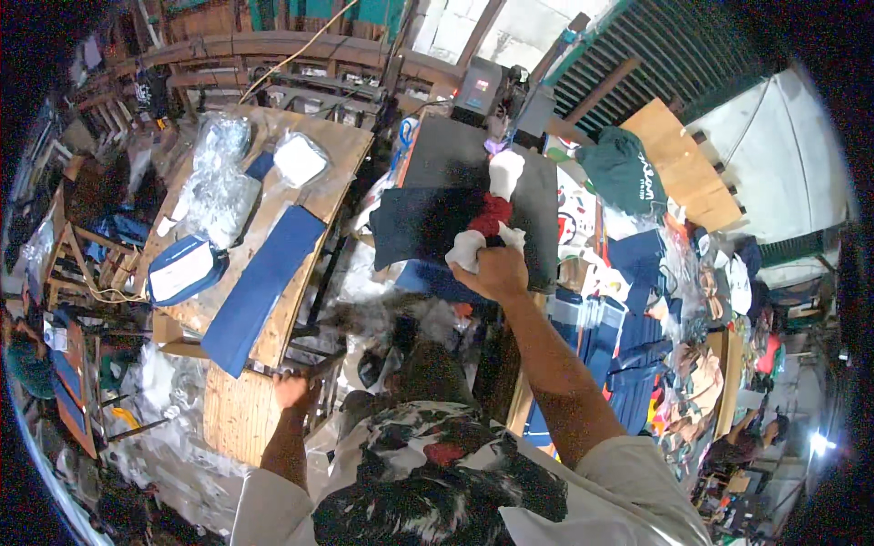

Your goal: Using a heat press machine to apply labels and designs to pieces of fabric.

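My right hand (496, 270) reaches forward and grips a bunched white and red cloth (490, 218) that lies over a dark fabric piece (414, 227) on the black flat plate of a heat press (455, 155). My left hand (293, 392) rests low on the near corner of a wooden table (238, 414), fingers curled over its edge. On that table lie a long folded blue fabric piece (264, 287) and a blue and white bag (182, 268).
Clear plastic bags (217, 182) and a white packet (299, 159) lie on the wooden table. A green garment (624, 168) sits on a board at right. Piles of blue fabric (637, 309) and mixed clothes fill the right side. Wooden frames stand behind.
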The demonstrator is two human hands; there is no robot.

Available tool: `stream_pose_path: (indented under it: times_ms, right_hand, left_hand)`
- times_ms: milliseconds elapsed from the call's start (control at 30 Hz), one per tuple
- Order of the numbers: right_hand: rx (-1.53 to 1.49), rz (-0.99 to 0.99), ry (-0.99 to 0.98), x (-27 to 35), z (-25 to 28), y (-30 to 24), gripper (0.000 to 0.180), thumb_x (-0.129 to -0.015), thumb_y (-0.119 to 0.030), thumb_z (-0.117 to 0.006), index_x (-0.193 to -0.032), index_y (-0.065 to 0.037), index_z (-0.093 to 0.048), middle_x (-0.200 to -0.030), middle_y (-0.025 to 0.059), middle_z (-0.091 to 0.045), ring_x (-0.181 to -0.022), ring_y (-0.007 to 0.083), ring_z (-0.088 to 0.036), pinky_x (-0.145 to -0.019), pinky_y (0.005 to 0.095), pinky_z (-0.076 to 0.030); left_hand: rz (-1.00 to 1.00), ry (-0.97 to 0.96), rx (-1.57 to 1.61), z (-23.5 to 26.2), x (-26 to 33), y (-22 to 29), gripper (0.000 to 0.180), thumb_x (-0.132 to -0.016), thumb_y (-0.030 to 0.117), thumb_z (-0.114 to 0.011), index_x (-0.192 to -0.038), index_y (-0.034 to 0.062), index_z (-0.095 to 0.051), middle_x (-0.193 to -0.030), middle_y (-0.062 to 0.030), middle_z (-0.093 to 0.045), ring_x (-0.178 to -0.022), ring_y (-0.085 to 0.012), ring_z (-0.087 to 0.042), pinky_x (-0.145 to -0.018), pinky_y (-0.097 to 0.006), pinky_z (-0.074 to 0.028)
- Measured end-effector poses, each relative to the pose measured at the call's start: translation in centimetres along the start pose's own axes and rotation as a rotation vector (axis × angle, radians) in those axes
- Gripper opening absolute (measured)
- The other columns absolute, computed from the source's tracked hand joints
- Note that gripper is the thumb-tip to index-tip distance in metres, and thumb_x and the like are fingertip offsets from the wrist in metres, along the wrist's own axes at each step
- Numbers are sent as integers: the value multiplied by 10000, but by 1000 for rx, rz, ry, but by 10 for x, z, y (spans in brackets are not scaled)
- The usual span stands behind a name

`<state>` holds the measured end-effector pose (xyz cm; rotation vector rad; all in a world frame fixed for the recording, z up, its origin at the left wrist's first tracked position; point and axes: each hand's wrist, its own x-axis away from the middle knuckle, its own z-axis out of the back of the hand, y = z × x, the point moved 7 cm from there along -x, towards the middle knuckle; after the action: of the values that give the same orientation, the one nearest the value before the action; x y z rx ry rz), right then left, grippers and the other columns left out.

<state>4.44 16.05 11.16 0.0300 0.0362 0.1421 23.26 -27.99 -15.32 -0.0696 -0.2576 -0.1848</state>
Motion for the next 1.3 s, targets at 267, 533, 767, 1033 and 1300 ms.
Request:
stream_pose_path:
  times_ms: [267,533,767,1033,1300]
  right_hand:
    - [-11,-9,64,2,0,1,644,-779,-668,-608,-618,-49,-683,-617,157,-663,-561,328,-656,-611,443,-534]
    - [-17,-37,-29,0,-1,-3,694,-777,-720,-563,-727,-46,-719,-693,166,-700,-648,323,-693,-710,447,-549]
    - [-16,-37,-53,1,-4,3,683,-775,-711,-577,-674,-47,-704,-663,170,-689,-609,325,-683,-664,443,-552]
    - [-6,-36,-57,1,-7,2,683,-788,-700,-565,-704,-40,-718,-671,170,-690,-627,326,-688,-687,438,-559]
    - [49,-80,-44,9,-6,15,689,-777,-698,-580,-689,-29,-719,-654,163,-690,-589,301,-685,-659,425,-566]
  left_hand:
    - [-12,-81,28,-8,-1,-6,540,-876,591,-534,-1089,126,-708,-724,-103,-701,-917,-285,-677,-1016,-529,-393]
    - [387,-107,355,-9,7,-25,455,-823,511,-620,-1041,119,-697,-876,-116,-720,-990,-253,-659,-932,-492,-411]
    - [-28,17,-40,-7,-5,-3,427,-782,487,-649,-1010,130,-706,-748,-66,-706,-861,-248,-665,-858,-446,-416]
    - [-51,107,-51,-12,1,-8,356,-862,428,-576,-981,124,-718,-661,-76,-682,-887,-259,-673,-922,-479,-415]
    - [-52,202,64,26,-7,17,336,-858,437,-582,-890,133,-720,-659,-91,-680,-884,-275,-671,-900,-501,-421]
